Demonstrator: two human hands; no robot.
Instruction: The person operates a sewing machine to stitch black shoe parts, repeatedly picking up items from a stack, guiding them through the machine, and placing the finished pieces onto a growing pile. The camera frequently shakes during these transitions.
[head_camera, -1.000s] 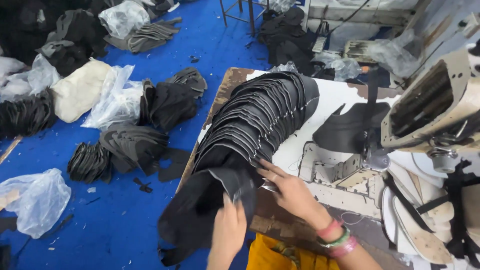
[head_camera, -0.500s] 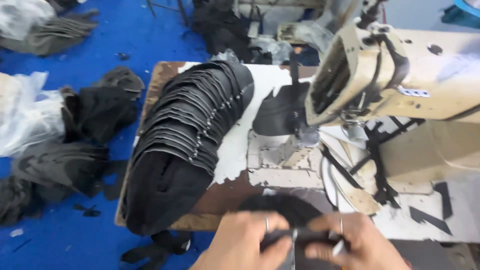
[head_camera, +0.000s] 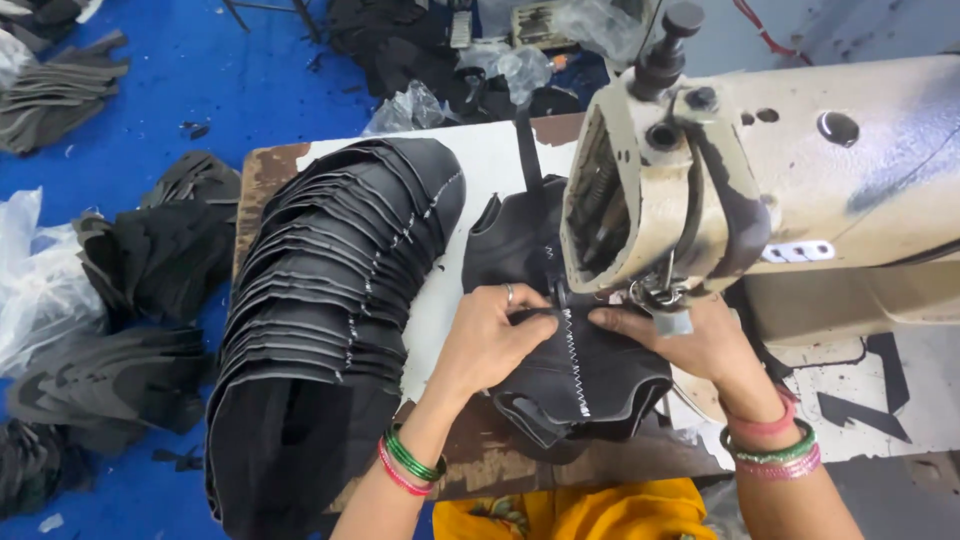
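Observation:
A black shoe-upper piece with a white zigzag seam lies under the head of a cream sewing machine. My left hand presses on its left side, fingers pinching the material next to the seam. My right hand holds its right side just below the needle area. To the left, a long stack of black cut pieces lies fanned across the table and droops over its front edge.
The work table has a white top with worn brown edges. On the blue floor to the left lie piles of black pieces and clear plastic bags. More bags and dark material sit behind the table.
My view has swung right, from the stack toward the machine. Both hands have brought a black piece from the table's front edge up under the machine head.

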